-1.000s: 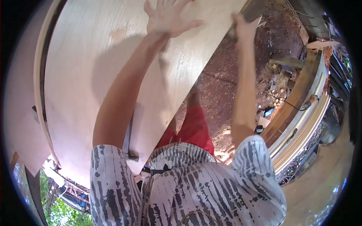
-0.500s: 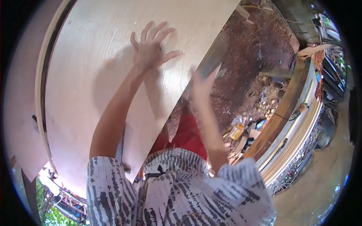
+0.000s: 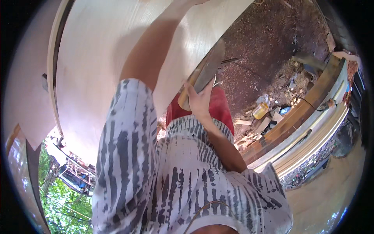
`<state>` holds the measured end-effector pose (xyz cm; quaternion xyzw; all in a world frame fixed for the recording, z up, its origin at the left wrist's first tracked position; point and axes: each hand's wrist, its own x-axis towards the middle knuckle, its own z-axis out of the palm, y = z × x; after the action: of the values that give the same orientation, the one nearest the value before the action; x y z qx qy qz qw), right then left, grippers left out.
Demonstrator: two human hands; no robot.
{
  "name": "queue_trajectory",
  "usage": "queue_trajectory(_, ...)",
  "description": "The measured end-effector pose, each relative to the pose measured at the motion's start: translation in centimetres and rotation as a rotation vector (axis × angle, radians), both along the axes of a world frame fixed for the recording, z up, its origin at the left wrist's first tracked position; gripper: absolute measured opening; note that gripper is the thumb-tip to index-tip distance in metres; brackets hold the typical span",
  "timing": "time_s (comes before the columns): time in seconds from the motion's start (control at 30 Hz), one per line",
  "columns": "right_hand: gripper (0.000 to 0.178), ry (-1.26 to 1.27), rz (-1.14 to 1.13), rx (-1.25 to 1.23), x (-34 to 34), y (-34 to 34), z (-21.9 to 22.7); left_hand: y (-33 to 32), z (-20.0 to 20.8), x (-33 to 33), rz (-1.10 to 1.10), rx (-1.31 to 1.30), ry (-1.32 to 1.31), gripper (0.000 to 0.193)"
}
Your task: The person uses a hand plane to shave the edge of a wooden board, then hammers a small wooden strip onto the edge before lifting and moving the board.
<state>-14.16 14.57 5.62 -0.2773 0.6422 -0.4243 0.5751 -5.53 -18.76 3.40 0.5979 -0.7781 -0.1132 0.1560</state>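
Observation:
A large pale wooden sheet spreads before me on the left, its long edge running slantwise past my waist. My left arm reaches across it; only a sliver of my left hand shows at the top rim, its fingers cut off. Close to my waist, beside the sheet's edge, my right hand is closed round a long flat piece, grey with a tan, wood-like side. Its exact kind cannot be made out. A small bright thin thing shows by the fingertips, too small to name.
To the right, brown planks and pale strips lie stacked, with a power tool and its cord on them. A yellow container stands among wood scraps on the brown dirt floor. Another pale panel borders the far left.
My left hand has slid forward over the sheet, almost out of view. My right hand, blurred before, has come nearer my waist and is closed on the long flat piece.

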Motion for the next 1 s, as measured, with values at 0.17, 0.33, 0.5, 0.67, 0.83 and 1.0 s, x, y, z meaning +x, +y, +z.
queue_trajectory(0.17, 0.064, -0.515, -0.077, 0.333, -6.8, 3.2, 5.8, 7.0, -5.2, 1.8, -0.024, 0.354, 0.695, 0.080)
queue_trajectory(0.33, 0.072, -1.086, -0.085, 0.114, -13.4, 5.3, 9.1, 30.7, 5.8, -3.2, 0.272, 0.698, 1.353, 0.046)
queue_trajectory(0.5, 0.068, -0.051, 0.351, -0.159, -12.2, 2.7, 9.3, 33.6, 8.6, -5.2, 0.187, 0.920, 1.721, 0.072)
queue_trajectory(0.67, 0.050, 0.714, 0.606, -0.480, -10.4, 2.0, 11.2, 32.2, 9.2, -4.5, 0.324, 0.760, 1.959, 0.070)
queue_trajectory(0.83, 0.026, 0.194, 0.235, -0.315, -11.2, -1.2, 13.1, 31.4, 10.1, -1.3, 0.439, 0.722, 2.126, 0.069)
queue_trajectory(1.0, 0.020, 0.546, 0.553, -0.649, -11.1, -5.4, 14.0, 29.9, 11.0, -1.2, 0.469, 0.759, 2.162, 0.072)
